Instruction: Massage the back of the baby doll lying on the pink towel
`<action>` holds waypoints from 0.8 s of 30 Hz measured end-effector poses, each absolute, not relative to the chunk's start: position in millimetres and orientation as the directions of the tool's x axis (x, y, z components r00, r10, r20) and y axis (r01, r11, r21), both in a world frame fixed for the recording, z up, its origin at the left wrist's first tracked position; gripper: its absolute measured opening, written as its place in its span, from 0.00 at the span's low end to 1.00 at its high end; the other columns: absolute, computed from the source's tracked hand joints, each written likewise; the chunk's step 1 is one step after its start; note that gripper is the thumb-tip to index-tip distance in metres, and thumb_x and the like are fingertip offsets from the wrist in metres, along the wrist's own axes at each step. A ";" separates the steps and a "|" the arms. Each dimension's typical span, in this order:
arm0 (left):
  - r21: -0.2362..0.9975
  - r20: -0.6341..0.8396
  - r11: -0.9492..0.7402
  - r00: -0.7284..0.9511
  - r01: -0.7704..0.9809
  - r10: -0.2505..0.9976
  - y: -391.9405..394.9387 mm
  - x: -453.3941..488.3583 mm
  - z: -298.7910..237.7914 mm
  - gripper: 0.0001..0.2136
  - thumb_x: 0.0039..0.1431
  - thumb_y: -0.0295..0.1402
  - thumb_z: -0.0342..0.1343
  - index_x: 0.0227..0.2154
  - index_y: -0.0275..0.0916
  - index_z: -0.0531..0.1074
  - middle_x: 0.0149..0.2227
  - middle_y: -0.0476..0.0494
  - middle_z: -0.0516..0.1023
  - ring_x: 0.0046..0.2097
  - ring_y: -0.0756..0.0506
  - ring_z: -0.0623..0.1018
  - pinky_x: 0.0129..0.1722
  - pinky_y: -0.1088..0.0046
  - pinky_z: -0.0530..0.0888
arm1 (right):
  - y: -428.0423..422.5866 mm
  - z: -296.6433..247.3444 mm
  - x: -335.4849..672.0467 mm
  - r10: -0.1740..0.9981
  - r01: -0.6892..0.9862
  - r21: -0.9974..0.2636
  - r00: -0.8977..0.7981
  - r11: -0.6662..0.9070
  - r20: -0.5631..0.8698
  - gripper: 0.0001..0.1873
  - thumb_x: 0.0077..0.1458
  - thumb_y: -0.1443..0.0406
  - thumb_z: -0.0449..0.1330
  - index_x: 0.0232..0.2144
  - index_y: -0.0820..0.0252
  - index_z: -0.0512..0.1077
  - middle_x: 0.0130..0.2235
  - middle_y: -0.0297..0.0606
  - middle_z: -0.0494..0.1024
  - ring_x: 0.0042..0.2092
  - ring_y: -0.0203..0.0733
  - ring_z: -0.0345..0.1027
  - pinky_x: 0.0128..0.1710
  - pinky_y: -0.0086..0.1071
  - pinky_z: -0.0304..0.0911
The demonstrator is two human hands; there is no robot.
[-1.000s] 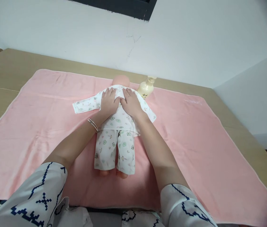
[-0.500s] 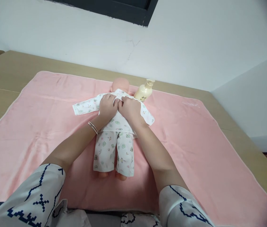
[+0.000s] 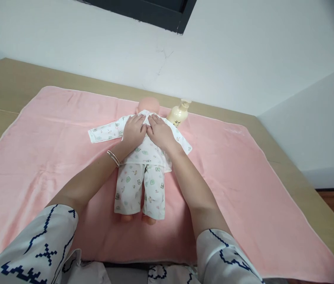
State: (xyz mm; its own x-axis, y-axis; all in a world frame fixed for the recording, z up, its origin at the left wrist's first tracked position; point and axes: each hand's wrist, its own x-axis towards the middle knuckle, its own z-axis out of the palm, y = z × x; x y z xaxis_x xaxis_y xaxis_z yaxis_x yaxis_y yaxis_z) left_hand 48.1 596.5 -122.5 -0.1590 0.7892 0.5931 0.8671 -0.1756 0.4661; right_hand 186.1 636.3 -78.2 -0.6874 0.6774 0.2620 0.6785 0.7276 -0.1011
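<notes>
A baby doll in white printed pyjamas lies on a pink towel, head away from me, feet toward me. My left hand lies flat on the doll's upper body, left of the middle, fingers spread. Beside it, my right hand lies flat on the right side; the two hands touch at the thumbs. The doll's bald head shows just beyond my fingertips. Its left sleeve stretches out over the towel. Neither hand grips anything.
A cream pump bottle stands on the towel right of the doll's head, close to my right hand. The towel covers a wooden table set against a white wall. Floor shows past the table's right edge.
My fingers were curled on the doll's top near the collar half a second ago; they now lie flat and spread again. The doll and bottle stay in place.
</notes>
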 end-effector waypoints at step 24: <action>0.448 0.507 -0.097 -0.163 0.889 0.846 591.6 48.9 -115.6 0.20 0.65 0.32 0.45 0.57 0.33 0.68 0.61 0.34 0.70 0.65 0.34 0.65 0.66 0.48 0.59 | 634.7 -87.3 186.7 0.767 0.719 -0.272 -0.574 0.640 0.287 0.31 0.66 0.60 0.45 0.66 0.72 0.56 0.68 0.57 0.56 0.70 0.56 0.47 0.68 0.52 0.45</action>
State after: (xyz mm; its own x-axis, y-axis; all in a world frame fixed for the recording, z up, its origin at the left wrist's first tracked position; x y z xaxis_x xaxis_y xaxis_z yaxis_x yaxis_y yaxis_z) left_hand 48.9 591.6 -115.6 -0.1634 0.8464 0.5068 0.8885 -0.0970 0.4485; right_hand 186.7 634.7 -87.3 -0.5737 0.7670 0.2874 0.7190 0.6396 -0.2719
